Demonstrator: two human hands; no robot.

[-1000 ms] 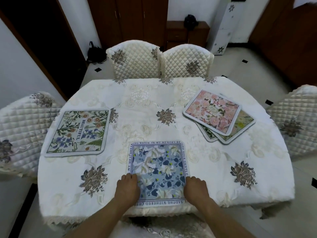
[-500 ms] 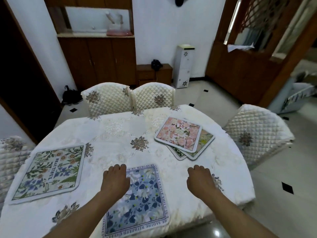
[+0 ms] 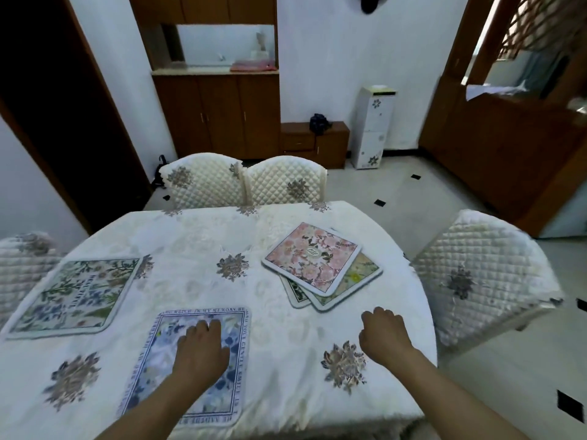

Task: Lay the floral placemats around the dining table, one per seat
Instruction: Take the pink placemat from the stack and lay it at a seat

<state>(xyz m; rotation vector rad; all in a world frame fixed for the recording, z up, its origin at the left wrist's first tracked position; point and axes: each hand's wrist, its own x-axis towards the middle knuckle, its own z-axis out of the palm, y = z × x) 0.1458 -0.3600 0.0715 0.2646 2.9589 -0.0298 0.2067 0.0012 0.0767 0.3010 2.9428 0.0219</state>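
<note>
A blue floral placemat lies flat at the near edge of the table, and my left hand hovers over or rests on its middle, holding nothing. A green placemat lies at the left seat. A stack of three placemats sits at the right, with a pink floral placemat on top and a yellow-green one beneath. My right hand hangs above the cloth just short of the stack, fingers loosely curled and empty.
Quilted cream chairs stand around the table: two at the far side, one at the right, one at the left. Wooden cabinets and a white dispenser line the back wall. Tiled floor lies to the right.
Both hands have left the blue placemat's near corners. The right hand moved right toward the stack; the left slid over the mat's middle. The view has lifted and turned right.
</note>
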